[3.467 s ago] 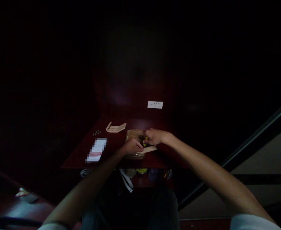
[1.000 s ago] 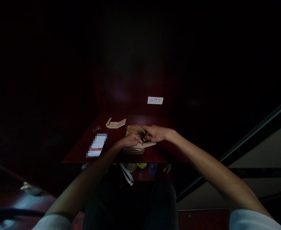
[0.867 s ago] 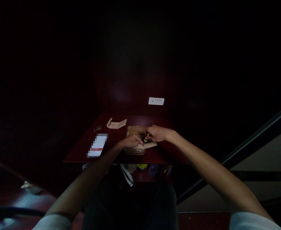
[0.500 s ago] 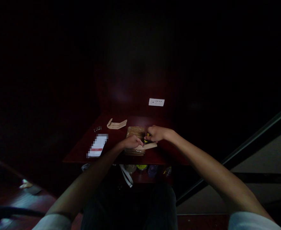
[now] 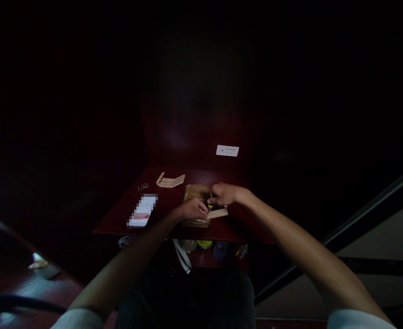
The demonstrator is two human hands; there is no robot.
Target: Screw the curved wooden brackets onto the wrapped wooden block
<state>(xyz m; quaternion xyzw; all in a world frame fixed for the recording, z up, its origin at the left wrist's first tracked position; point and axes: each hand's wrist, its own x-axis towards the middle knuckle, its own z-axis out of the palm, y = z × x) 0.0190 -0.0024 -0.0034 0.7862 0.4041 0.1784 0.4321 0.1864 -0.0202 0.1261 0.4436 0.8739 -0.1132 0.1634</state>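
Observation:
My right hand [image 5: 224,195] is closed around a screwdriver [image 5: 210,205] with a yellow and black handle, held upright with its tip down at a pale wooden strip [image 5: 219,213]. My left hand [image 5: 193,209] is closed on the strip, its fingertips close to the screwdriver's tip. Whether a screw sits between those fingertips is too small to tell. Beneath the strip lies a brown block wrapped in clear film [image 5: 197,191]. The strip's right end sticks out past the block, and my left hand covers its other end.
On the dark red table [image 5: 169,214] lie a curved wooden piece [image 5: 170,182], several small screws [image 5: 143,187] in a row and a phone [image 5: 142,211] with a blurred screen. A white socket panel [image 5: 227,151] is on the wall. A shelf below holds a white strap [image 5: 182,258] and containers.
The whole view has shifted slightly. The screwdriver now shows more plainly, upright over the strip. Both hands stay at the same strip, with the left fingers close by the tip.

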